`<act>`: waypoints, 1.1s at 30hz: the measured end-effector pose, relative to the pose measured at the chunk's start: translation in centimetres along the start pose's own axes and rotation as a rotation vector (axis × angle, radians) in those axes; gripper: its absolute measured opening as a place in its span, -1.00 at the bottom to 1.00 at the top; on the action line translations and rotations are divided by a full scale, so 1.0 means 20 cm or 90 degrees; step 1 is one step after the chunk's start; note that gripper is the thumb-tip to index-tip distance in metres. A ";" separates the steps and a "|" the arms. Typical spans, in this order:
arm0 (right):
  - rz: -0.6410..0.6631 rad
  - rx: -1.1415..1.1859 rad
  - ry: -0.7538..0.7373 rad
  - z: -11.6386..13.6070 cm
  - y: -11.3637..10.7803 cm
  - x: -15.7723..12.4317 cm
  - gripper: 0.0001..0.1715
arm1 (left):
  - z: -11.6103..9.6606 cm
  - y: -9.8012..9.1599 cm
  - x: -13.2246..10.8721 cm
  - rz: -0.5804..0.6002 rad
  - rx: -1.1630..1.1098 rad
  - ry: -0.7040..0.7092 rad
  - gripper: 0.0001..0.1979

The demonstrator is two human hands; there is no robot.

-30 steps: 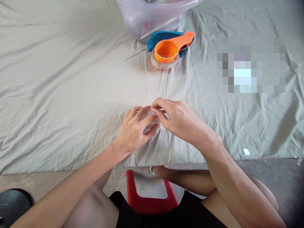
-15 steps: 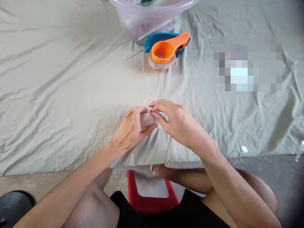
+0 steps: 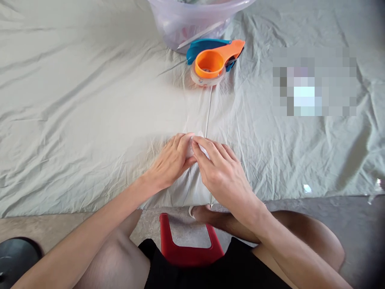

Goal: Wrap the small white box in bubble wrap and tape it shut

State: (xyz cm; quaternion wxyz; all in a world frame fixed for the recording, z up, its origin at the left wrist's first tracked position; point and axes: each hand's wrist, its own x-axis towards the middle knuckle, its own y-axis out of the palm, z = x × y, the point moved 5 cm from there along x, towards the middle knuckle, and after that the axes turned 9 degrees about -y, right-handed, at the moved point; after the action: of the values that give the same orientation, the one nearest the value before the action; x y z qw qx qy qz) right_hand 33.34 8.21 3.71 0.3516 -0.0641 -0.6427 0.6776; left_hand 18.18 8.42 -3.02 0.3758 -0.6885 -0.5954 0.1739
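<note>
My left hand [image 3: 171, 160] and my right hand [image 3: 221, 172] meet on the pale green sheet [image 3: 90, 112], fingertips together. Between them is a small clear, whitish piece [image 3: 202, 149], mostly hidden by my fingers. My left thumb and fingers close around it. My right fingers lie across its top and pinch its far edge. A thin crease or strip [image 3: 208, 110] runs on the sheet from my fingertips up to the tape dispenser [image 3: 215, 60].
The orange and blue tape dispenser lies flat in front of a clear plastic tub [image 3: 192, 22] at the top. A red stool [image 3: 188, 251] shows between my knees. A black round object [image 3: 15, 257] sits at the bottom left.
My right hand has dropped and flattened over the clear piece, and its wrist swung toward me. My left hand closed in on the piece and stayed in place.
</note>
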 end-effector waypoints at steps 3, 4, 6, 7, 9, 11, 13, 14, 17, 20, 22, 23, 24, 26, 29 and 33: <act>-0.008 0.029 -0.009 0.01 0.04 -0.06 -0.29 | 0.01 -0.01 0.00 0.022 -0.001 -0.005 -0.55; 0.003 0.049 -0.006 0.01 0.07 -0.08 -0.26 | 0.01 -0.01 0.01 0.029 0.001 -0.007 -0.56; 0.034 0.097 0.006 0.01 0.13 -0.13 -0.12 | 0.02 -0.02 0.01 0.038 0.006 -0.004 -0.54; 0.045 0.124 0.012 0.00 0.17 -0.15 -0.02 | 0.02 -0.02 0.01 0.041 0.007 0.001 -0.52; 0.049 0.182 0.022 0.00 0.21 -0.19 0.10 | 0.03 -0.02 0.01 0.053 0.005 0.005 -0.46; 0.029 0.240 0.039 0.00 0.23 -0.20 0.11 | 0.03 -0.03 0.01 0.070 -0.008 -0.003 -0.43; -0.007 0.282 0.073 -0.02 0.23 -0.20 0.06 | 0.03 -0.04 0.00 0.084 -0.028 -0.019 -0.39; -0.032 0.292 0.094 -0.03 0.22 -0.19 0.00 | 0.02 -0.04 0.00 0.086 -0.040 -0.028 -0.34; -0.091 0.281 0.124 -0.03 0.21 -0.19 -0.16 | 0.01 -0.05 0.01 0.080 -0.093 -0.057 -0.16; -0.077 0.245 0.095 -0.01 0.25 -0.20 -0.03 | 0.01 -0.04 0.01 0.056 -0.121 -0.106 -0.13; -0.051 0.271 0.081 0.00 0.27 -0.21 0.07 | 0.01 -0.03 0.01 0.040 -0.113 -0.131 -0.21; -0.053 0.310 0.092 0.00 0.27 -0.21 0.05 | 0.01 -0.03 0.01 0.034 -0.109 -0.135 -0.26; -0.072 0.361 0.123 -0.02 0.27 -0.21 -0.01 | 0.01 -0.03 0.01 0.030 -0.106 -0.135 -0.30; -0.131 0.460 0.219 -0.07 0.25 -0.18 -0.12 | 0.00 -0.02 0.00 0.018 -0.105 -0.126 -0.35; -0.159 0.490 0.323 -0.11 0.27 -0.09 -0.13 | -0.01 -0.01 -0.01 -0.014 -0.102 -0.126 -0.38; -0.179 0.387 0.302 -0.11 0.31 -0.02 0.08 | -0.01 0.01 -0.03 -0.067 -0.081 -0.154 -0.37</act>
State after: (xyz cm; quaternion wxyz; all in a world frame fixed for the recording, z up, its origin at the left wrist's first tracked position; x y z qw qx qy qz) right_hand 32.26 10.28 -2.51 0.5823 -0.0237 -0.3168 0.7484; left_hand 18.27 7.87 -3.13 0.2653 -0.6527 -0.6816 0.1975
